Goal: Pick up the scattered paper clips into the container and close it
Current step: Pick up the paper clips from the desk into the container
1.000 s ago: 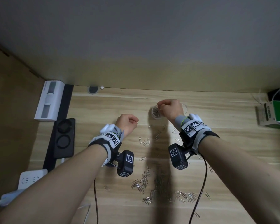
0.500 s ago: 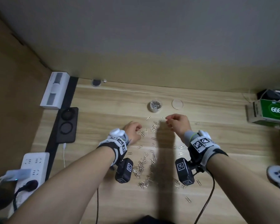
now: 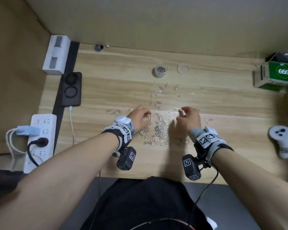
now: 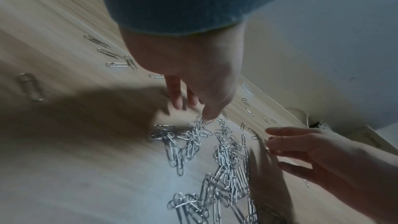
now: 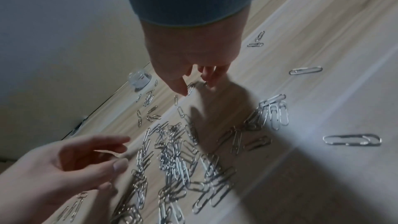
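A small clear round container (image 3: 160,72) with some paper clips inside stands uncovered at the back of the wooden desk (image 3: 106,80); its clear lid (image 3: 182,69) lies flat to its right. Several silver paper clips (image 3: 159,130) lie piled and scattered in the middle. My left hand (image 3: 147,116) hovers at the pile's left edge, fingers loose; its thumb tip (image 4: 207,117) touches a clump of clips. My right hand (image 3: 181,112) is at the pile's right edge, fingers spread and pointing down at a clip (image 5: 190,88). Neither hand holds anything.
A green box (image 3: 279,75) sits at the back right, and a white controller (image 3: 281,140) at the right edge. A black charging pad (image 3: 71,88), a white box (image 3: 56,53) and a white power strip (image 3: 40,138) line the left side.
My right hand left the container and both hands drew back toward me, down to the clip pile. The view tilted down too.
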`<state>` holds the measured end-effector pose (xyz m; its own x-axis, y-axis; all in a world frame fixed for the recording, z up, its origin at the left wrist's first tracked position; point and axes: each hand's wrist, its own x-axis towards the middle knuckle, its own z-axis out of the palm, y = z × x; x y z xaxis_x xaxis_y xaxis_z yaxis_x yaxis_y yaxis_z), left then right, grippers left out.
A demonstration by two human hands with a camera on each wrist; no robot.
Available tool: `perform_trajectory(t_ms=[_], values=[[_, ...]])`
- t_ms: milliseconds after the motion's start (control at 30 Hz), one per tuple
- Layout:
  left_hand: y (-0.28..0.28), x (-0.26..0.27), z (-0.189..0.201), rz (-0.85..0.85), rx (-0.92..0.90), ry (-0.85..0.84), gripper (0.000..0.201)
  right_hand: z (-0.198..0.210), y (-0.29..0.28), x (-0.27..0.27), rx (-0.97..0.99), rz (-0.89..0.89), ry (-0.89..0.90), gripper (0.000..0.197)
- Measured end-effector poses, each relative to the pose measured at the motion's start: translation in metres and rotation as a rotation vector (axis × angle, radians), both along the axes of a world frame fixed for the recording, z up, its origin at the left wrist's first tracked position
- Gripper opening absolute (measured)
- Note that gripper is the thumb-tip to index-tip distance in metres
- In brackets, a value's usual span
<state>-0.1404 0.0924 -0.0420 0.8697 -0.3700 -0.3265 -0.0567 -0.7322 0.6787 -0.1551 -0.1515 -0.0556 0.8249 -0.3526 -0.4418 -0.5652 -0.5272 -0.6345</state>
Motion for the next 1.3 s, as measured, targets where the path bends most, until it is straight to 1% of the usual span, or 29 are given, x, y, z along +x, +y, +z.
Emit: perform_trajectory(t_ms=[67, 100, 167, 233, 333, 433, 500, 600, 667, 767, 833, 933, 1033, 1167, 1300], values=[[0.008, -0.005, 0.0, 0.058, 0.004, -0.052, 0.037, 0.0, 0.009, -0.005, -0.023, 0.051, 0.007, 0.06], [0.013, -0.007, -0.001, 0.071, 0.032, -0.066, 0.042, -0.001, 0.014, -0.008, -0.021, 0.083, 0.015, 0.067], [0.023, -0.012, -0.002, 0.056, 0.147, -0.048, 0.056, 0.0, 0.026, -0.013, -0.031, 0.166, 0.031, 0.076], [0.03, -0.021, -0.003, -0.01, 0.244, -0.037, 0.066, 0.001, 0.038, -0.02, -0.067, 0.258, 0.025, 0.081], [0.036, -0.033, -0.007, -0.091, 0.292, -0.049, 0.073, 0.007, 0.055, -0.029, -0.123, 0.4, 0.016, 0.087], [0.035, -0.04, -0.01, -0.141, 0.309, -0.061, 0.072, 0.008, 0.061, -0.038, -0.163, 0.498, 0.007, 0.091], [0.03, -0.041, -0.01, -0.135, 0.297, -0.068, 0.065, 0.003, 0.058, -0.042, -0.166, 0.483, -0.005, 0.083], [0.023, -0.039, -0.01, -0.106, 0.257, -0.075, 0.052, 0.001, 0.052, -0.043, -0.134, 0.434, -0.045, 0.051], [0.018, -0.038, -0.011, -0.09, 0.224, -0.071, 0.046, 0.002, 0.051, -0.043, -0.156, 0.452, -0.036, 0.03], [0.008, -0.036, -0.013, -0.06, 0.203, -0.039, 0.033, 0.004, 0.048, -0.044, -0.198, 0.449, -0.012, 0.013], [0.002, -0.034, -0.014, -0.027, 0.214, -0.027, 0.024, 0.004, 0.045, -0.042, -0.202, 0.42, -0.003, 0.007], [-0.004, -0.032, -0.015, -0.009, 0.228, -0.004, 0.017, 0.003, 0.042, -0.039, -0.165, 0.364, 0.012, 0.011], [-0.012, -0.026, -0.011, -0.029, 0.234, 0.012, 0.016, 0.003, 0.035, -0.034, -0.114, 0.265, -0.012, 0.009], [-0.023, -0.021, -0.008, -0.027, 0.218, 0.002, 0.02, 0.005, 0.021, -0.027, -0.002, 0.148, -0.037, 0.017], [-0.032, -0.011, -0.002, -0.034, 0.214, -0.024, 0.019, 0.01, 0.005, -0.018, 0.059, 0.119, -0.01, 0.008]])
